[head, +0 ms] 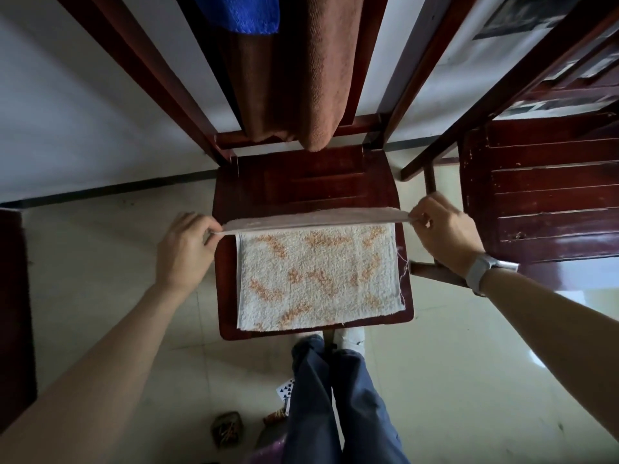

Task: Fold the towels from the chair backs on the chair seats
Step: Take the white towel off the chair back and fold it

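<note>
white towel [318,276]: on chair seat [301,182], mid-fold
left hand [184,252], right hand [442,232]: fingers pinching far edge corners, raised
left to do: brown towel [294,68], blue towel [241,11] on chair back

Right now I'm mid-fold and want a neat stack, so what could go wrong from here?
1. The white towel lies right at the front edge of the chair seat; a tug may pull it off.
2. Left hand and right hand pinch only the corners, so the raised edge may sag and land skewed.
3. The brown towel hangs low off the chair back and may get brushed.
</note>
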A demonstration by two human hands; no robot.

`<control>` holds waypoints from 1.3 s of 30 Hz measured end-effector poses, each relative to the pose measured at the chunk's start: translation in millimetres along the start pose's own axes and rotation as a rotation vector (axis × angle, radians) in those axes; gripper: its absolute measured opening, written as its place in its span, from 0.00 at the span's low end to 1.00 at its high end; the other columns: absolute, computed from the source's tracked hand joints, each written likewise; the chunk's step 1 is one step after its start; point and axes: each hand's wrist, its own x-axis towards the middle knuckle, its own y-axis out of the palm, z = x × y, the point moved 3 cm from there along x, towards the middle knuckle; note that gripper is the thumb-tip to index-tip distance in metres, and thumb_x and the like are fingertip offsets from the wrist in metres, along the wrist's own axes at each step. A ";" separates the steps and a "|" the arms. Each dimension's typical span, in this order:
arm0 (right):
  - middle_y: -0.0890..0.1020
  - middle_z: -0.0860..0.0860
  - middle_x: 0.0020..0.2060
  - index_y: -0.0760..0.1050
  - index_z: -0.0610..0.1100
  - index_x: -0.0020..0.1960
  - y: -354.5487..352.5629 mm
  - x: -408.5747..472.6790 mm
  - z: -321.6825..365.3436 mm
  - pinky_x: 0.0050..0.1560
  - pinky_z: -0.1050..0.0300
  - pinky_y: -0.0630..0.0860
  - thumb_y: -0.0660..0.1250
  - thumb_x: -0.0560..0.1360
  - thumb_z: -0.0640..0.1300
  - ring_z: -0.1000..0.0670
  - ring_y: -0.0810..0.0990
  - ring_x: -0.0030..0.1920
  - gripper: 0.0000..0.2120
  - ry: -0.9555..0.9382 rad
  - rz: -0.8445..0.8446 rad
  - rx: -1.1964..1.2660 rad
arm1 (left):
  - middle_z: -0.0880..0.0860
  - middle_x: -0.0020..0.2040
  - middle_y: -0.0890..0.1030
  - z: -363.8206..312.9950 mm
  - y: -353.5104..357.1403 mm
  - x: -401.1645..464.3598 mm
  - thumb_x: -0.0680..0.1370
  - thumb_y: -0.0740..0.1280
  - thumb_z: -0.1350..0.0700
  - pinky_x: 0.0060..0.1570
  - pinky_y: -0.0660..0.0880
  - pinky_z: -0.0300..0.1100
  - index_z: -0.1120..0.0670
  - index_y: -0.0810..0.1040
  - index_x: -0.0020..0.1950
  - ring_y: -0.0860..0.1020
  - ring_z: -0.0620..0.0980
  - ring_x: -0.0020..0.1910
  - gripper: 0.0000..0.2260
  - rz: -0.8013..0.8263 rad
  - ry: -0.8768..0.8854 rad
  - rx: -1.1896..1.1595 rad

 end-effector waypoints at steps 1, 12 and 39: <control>0.79 0.43 0.44 0.77 0.37 0.42 4.0 -11.1 -2.1 0.33 0.58 0.69 0.68 0.72 0.36 0.41 0.78 0.36 0.02 -0.022 0.016 -0.027 | 0.57 0.38 0.81 -1.6 3.0 -11.6 0.67 0.73 0.66 0.34 0.74 0.46 0.60 0.77 0.37 0.78 0.57 0.39 0.06 0.028 0.017 0.010; 0.79 0.44 0.38 0.77 0.40 0.39 52.8 -116.5 -23.3 0.20 0.55 0.73 0.58 0.73 0.46 0.43 0.80 0.37 0.13 -0.264 0.195 -0.174 | 0.54 0.37 0.79 -8.2 42.7 -116.7 0.65 0.74 0.68 0.33 0.71 0.37 0.59 0.76 0.35 0.78 0.52 0.37 0.09 0.205 0.125 0.066; 0.79 0.42 0.47 0.78 0.38 0.49 81.4 -119.8 -19.7 0.44 0.54 0.71 0.60 0.75 0.41 0.41 0.78 0.47 0.10 0.221 0.201 -0.095 | 0.57 0.53 0.79 4.1 79.6 -132.1 0.76 0.65 0.59 0.48 0.73 0.42 0.60 0.77 0.54 0.78 0.53 0.51 0.09 0.228 -0.529 -0.261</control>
